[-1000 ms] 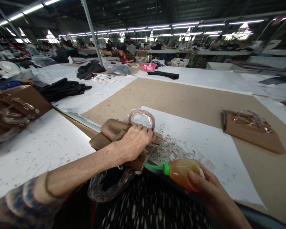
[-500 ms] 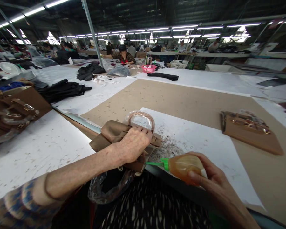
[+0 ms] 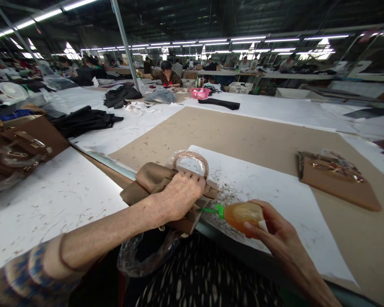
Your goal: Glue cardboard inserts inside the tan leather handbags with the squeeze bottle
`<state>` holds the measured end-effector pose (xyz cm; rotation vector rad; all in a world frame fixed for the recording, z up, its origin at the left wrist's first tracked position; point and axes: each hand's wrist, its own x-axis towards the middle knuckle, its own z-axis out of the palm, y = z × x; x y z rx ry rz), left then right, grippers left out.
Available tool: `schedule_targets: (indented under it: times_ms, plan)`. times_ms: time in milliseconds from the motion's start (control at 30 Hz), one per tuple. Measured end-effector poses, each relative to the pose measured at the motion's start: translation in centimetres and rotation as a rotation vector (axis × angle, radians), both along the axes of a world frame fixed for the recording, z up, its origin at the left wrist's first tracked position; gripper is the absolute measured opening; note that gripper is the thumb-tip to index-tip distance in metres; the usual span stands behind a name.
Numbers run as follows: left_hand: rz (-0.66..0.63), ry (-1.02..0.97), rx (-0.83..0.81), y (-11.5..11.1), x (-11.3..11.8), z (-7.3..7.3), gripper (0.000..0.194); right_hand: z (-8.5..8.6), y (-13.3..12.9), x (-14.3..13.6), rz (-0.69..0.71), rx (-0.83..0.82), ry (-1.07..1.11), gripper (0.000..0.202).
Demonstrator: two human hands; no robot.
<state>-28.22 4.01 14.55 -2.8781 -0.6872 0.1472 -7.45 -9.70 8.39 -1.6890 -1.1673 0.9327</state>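
Two grips: left hand (image 3: pixel 183 194) clutching the brown bag (image 3: pixel 155 174), right hand (image 3: pixel 277 228) holding an amber bottle (image 3: pixel 240 215) toward its right edge, seemingly dispensing; next calls for steady aim.

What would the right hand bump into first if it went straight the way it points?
Probably the brown bag in the left hand: the bottle in the right hand aims its green nozzle at the bag's edge. Whether the tip touches is hard to tell.

Looking forward and down from the wearer's head — sitting close above the left hand (image 3: pixel 181 194) and right hand (image 3: pixel 277 230), facing across the work surface (image 3: pixel 237 134) — and reaching to the far ceiling lights (image 3: pixel 326 37).
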Motion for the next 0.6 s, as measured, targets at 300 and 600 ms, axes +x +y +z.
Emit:
schedule_targets:
  times_ms: [300,600]
  plan:
    - [-0.015,-0.027,0.0,0.0,-0.2,0.1,0.034,-1.4,0.9,-0.1,-0.031,0.019,-0.208,0.045]
    - [0.009,-0.025,-0.041,0.0,-0.1,0.4,0.04,-1.9,1.4,0.2,-0.061,0.037,-0.265,0.045]
